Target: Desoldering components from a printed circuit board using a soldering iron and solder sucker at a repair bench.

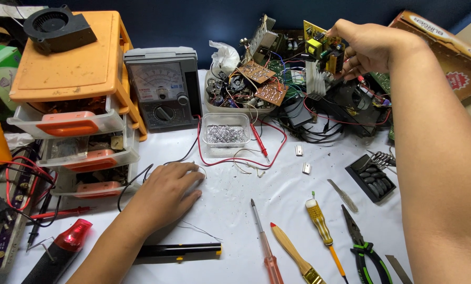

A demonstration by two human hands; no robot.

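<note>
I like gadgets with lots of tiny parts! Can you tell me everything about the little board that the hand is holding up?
The circuit board is a small yellowish card crowded with parts: a yellow block, dark cylinders and little components. The right hand pinches its right edge in its grip, holding it tilted in the air above the pile of electronic scrap at the back of the white table. A ribbed silver heat sink shows just below it; whether they are joined is unclear.
</note>
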